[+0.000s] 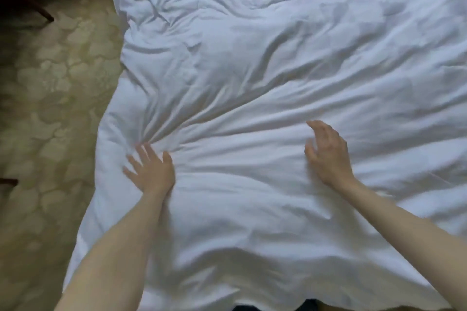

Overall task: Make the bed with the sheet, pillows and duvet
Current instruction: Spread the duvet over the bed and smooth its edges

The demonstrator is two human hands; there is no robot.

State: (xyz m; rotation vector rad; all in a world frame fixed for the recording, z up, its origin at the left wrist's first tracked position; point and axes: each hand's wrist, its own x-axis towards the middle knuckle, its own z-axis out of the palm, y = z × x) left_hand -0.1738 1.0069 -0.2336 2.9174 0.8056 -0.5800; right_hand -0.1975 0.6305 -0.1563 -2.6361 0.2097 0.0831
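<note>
Your left hand [151,171] and right hand [328,156] are both bare: you wear no gloves, rings, or bands at the wrists that show. Both your forearms are uncovered along their whole visible length, from the wrists back to the near edge of the view, with no sleeve or cuff in sight. Your fingers look slim, and motion blurs them too much to make out the nails. Both hands look slightly soft from that blur.
</note>
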